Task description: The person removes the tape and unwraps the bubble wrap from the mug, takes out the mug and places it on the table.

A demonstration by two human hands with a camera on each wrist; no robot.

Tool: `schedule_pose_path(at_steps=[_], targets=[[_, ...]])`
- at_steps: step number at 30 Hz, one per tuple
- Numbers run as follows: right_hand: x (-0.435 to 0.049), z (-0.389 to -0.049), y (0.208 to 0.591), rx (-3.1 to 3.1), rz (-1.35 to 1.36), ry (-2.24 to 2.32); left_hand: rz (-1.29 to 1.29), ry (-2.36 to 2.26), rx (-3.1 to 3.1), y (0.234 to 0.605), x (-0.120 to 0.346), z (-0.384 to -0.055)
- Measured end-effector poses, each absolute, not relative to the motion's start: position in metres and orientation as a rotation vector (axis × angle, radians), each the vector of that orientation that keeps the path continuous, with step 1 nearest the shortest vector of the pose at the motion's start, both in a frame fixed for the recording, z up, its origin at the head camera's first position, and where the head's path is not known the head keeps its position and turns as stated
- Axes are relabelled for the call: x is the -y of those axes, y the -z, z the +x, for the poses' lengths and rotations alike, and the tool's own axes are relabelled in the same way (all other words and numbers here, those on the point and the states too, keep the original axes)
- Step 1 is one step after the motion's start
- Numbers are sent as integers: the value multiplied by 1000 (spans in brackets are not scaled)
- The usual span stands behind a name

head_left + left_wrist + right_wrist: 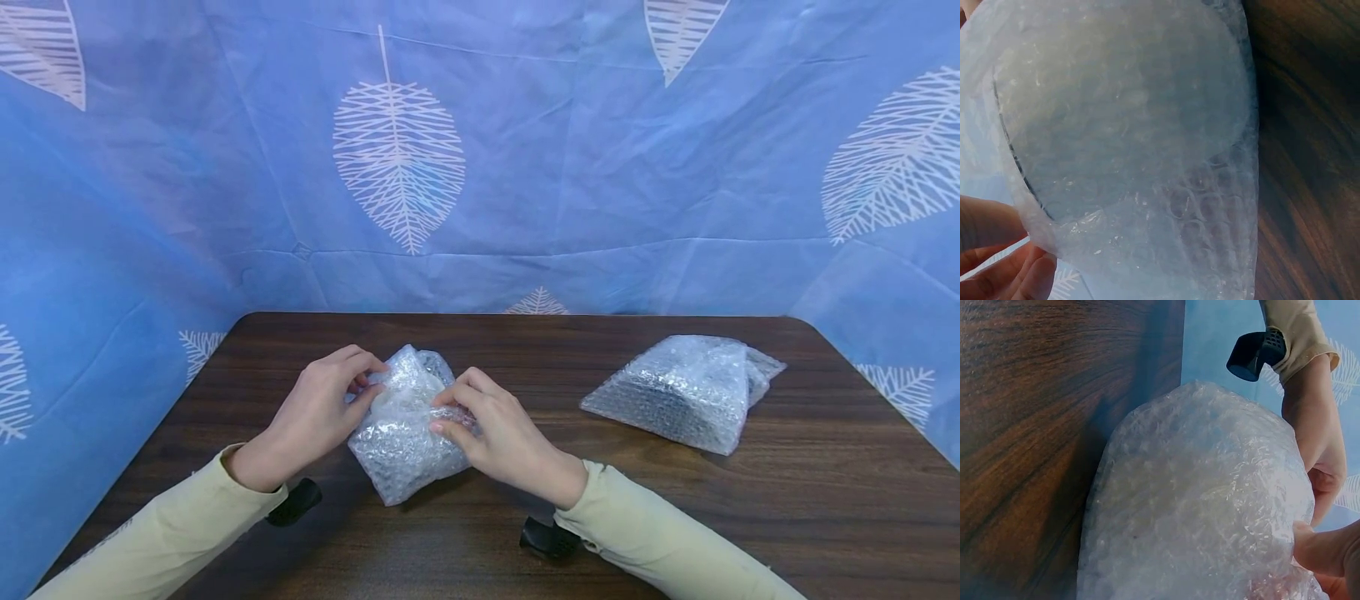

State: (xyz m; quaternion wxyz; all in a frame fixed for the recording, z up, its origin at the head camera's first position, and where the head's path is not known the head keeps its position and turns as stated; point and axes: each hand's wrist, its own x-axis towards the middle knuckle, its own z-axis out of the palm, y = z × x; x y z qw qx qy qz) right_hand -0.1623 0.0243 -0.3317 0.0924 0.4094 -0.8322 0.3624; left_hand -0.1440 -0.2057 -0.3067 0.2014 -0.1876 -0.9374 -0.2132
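A bubble-wrapped bundle (411, 457) lies on the table under both hands. Through the plastic, the left wrist view shows a pale, rounded object (1129, 112) with a thin dark line along one edge; its kind is not clear. At the bundle's left side, my left hand (311, 412) pinches the wrap between thumb and fingers. My right hand (506, 429) pinches a fold of bubble wrap (1229, 506) on the bundle's right side, its thumb and fingertips bent around the plastic.
Another bubble-wrapped bundle (686, 392) rests farther right on the dark wooden table (817, 500). Behind the table hangs a blue cloth (570, 167) with white leaf prints. Black wrist devices (547, 537) sit under the sleeves.
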Motion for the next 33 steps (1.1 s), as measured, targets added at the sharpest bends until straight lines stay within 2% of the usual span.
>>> schedule_pose_path(at_steps=[33], targets=[[-25,-160,338,2343,1224,-1206,-521,604,2566,306,213,-148]])
